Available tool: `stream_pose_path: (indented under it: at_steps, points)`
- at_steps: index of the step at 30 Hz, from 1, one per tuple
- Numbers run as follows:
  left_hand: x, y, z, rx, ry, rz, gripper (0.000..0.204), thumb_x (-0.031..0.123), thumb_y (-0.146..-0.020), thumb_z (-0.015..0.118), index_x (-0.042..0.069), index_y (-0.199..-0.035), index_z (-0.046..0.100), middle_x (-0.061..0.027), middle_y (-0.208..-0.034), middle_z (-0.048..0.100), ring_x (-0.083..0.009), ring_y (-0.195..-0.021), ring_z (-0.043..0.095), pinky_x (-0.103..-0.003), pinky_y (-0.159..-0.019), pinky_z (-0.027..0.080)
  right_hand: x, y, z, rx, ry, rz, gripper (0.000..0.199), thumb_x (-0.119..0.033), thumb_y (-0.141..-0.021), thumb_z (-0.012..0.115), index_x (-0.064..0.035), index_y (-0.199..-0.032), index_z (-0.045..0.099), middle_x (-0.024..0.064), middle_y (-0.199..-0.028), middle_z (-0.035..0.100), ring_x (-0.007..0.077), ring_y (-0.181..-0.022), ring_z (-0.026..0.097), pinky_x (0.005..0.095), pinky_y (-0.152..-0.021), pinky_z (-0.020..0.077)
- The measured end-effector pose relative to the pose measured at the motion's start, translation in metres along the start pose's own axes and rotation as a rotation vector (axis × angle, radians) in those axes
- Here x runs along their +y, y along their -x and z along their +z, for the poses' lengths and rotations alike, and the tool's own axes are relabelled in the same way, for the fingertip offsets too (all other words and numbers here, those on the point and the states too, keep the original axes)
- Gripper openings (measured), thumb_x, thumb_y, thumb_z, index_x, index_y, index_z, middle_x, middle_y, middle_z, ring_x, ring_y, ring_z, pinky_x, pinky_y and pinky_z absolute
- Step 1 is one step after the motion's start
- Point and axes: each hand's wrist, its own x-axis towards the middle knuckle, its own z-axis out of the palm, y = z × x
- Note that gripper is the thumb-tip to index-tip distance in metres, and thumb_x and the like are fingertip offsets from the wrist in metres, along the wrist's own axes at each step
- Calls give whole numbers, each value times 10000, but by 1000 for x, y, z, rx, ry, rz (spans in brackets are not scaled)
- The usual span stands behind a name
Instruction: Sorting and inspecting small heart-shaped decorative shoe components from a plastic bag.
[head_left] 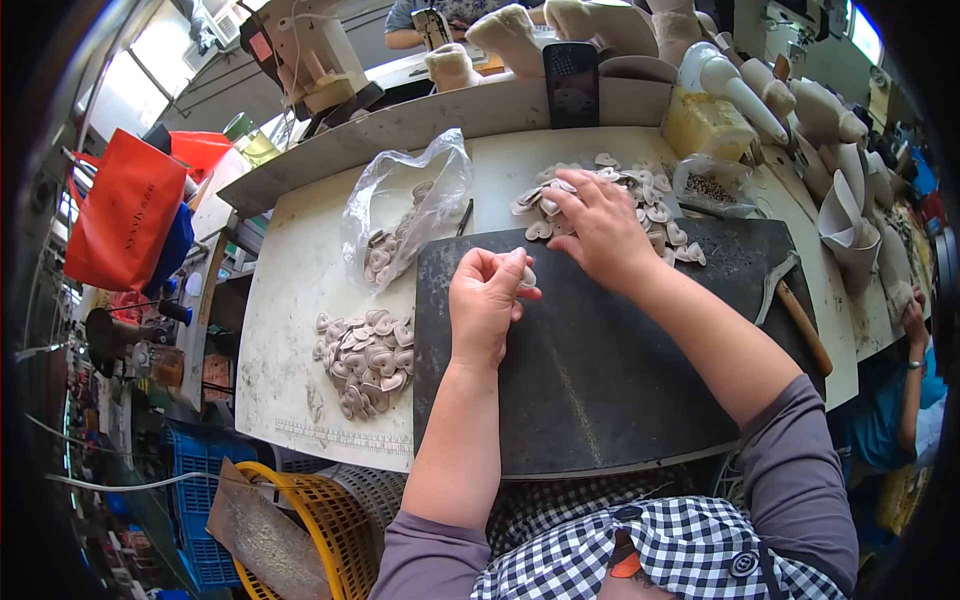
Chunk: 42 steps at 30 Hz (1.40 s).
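Note:
My left hand (480,310) is closed over the black mat (570,390), pinching a small beige heart-shaped piece (528,277) between thumb and fingers. Farther off and to the right, my right hand (608,232) reaches over a loose pile of similar heart-shaped pieces (655,188), its fingers apart and bent down at the pile. Whether those fingertips touch a piece is hidden. A second heap of heart-shaped pieces (362,362) lies on the pale table to the left of the mat. Behind it, a clear plastic bag (452,165) holds more of them.
On the mat's right side rests a wooden-handled hammer (803,325). Beyond it stand a tray of small brown bits (708,187) and a yellowish container (708,122). A dark phone (572,85) leans on the raised back edge. Yellow basket (310,510) sits below left.

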Motion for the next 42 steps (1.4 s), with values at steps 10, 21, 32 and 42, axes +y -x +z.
stream_pose_path:
  at_steps: [10, 21, 32, 42]
  points:
    - [0, -1, -17, -8, 434, -285, 202, 257, -892, 658, 107, -1008, 587, -66, -921, 663, -176, -743, 645, -217, -453, 421, 16, 31, -26, -197, 99, -241, 469, -210, -753, 724, -230, -1205, 602, 27, -1367, 491, 256, -1354, 347, 460, -1079, 242]
    - [-6, 4, -3, -67, 191, -223, 190, 186, -868, 700, 80, -984, 592, 11, -752, 582, -87, -637, 565, -176, -408, 344, -8, 59, -38, 37, 116, -89, 386, -199, -718, 746, -113, -1078, 636, 40, -1043, 552, 231, -1022, 495, 350, -918, 385]
    - [-5, 2, -5, 90, 220, -93, 167, 185, -879, 689, 71, -946, 588, 15, -713, 552, -81, -568, 531, -174, -391, 320, -17, 48, -39, -310, -8, -75, 261, -120, -763, 698, -76, -1014, 640, 79, -877, 599, 236, -902, 577, 341, -829, 465]
    - [-2, 3, -11, 122, 20, -81, 209, 213, -845, 730, 70, -948, 617, 32, -673, 553, -63, -550, 512, -170, -402, 330, -47, 37, -17, -197, -116, 36, 244, -135, -762, 710, -37, -942, 576, 137, -946, 599, 326, -957, 577, 405, -846, 478]
